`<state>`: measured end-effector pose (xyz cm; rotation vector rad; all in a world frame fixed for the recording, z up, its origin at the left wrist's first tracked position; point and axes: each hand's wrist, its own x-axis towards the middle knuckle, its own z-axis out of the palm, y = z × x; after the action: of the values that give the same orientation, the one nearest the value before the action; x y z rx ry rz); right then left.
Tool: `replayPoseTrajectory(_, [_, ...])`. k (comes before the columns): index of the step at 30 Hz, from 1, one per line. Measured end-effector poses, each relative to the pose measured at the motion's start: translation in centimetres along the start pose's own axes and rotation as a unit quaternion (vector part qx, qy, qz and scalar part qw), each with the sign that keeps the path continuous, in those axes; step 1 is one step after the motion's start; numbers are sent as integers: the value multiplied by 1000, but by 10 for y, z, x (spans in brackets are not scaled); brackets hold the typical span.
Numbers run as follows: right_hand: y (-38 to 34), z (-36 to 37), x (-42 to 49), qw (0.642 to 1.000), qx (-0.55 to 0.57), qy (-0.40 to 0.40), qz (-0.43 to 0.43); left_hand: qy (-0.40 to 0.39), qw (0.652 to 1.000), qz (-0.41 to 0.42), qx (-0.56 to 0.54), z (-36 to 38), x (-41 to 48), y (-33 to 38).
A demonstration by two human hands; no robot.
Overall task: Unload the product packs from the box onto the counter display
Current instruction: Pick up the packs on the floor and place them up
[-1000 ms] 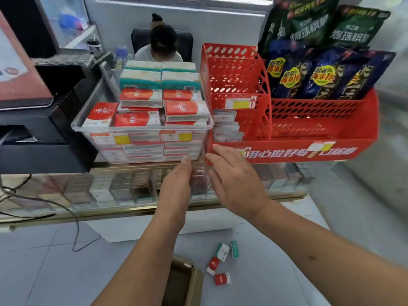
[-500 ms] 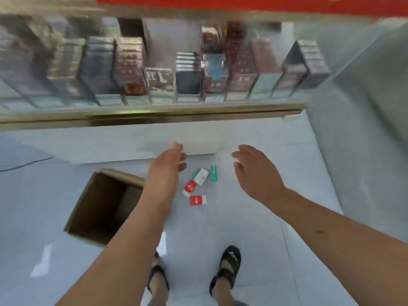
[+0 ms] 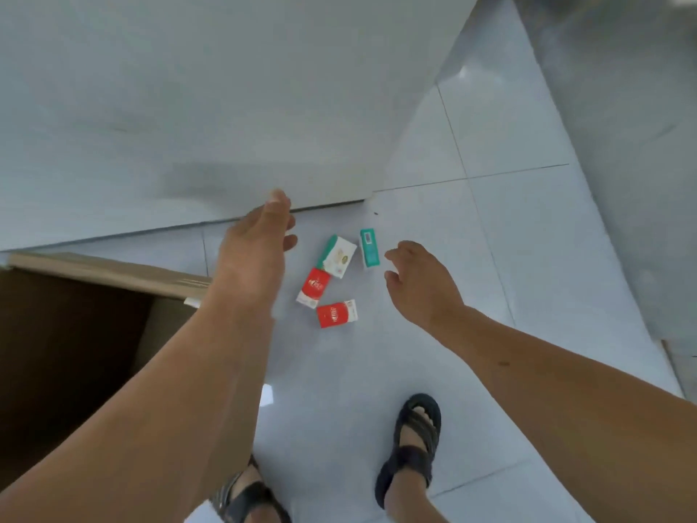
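Several small product packs lie loose on the tiled floor: two red ones (image 3: 314, 288) (image 3: 335, 314), a white and green one (image 3: 337, 256) and a teal one (image 3: 369, 247). My left hand (image 3: 256, 251) hovers just left of them, fingers relaxed, holding nothing. To the right of the packs my right hand (image 3: 418, 283) reaches down with loosely curved fingers, empty, near the teal pack. The open cardboard box (image 3: 109, 275) stands at the left; its inside is dark.
The white base panel of the counter (image 3: 188, 107) fills the upper left, meeting the floor just beyond the packs. My two sandalled feet (image 3: 411, 443) stand at the bottom. Grey floor tiles (image 3: 509, 228) stretch to the right.
My view has tipped from the counter displays down to the floor. Both hands left the display tray and dropped toward the loose packs; they are closer to them than half a second ago.
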<state>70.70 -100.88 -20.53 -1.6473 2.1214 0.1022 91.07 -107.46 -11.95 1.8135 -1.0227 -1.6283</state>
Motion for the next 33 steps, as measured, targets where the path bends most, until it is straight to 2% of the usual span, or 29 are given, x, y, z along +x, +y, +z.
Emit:
replayPoseTrajectory(7, [19,126,109,1000,10,-1,29,25,1000,9,-13,32,104,-62])
replayPoseTrajectory(14, [43,194,195,997,-22,-8,79,26,998,18,-51,72,155,-108])
replayPoseTrajectory(17, [50,211,217,995,-22,-30,98,24,997,9,-79,80,167,-116])
replayPoseTrajectory(21, [56,213,217,995,1,-17,102,23,996,9,-85,83,167,-118])
replayPoseTrajectory(25, [45,173,181,988,123,56,76,20,996,-3,-84,80,145,-97])
replayPoseTrajectory(28, [20,118,139,953,271,101,89,23,995,-2,-96,68,108,-66])
replayPoseTrajectory(31, [-16,46,92,875,453,118,125,44,993,6,-108,48,65,-26])
replayPoseTrajectory(33, [-43,0,66,828,534,120,125,62,991,18,-113,29,35,3])
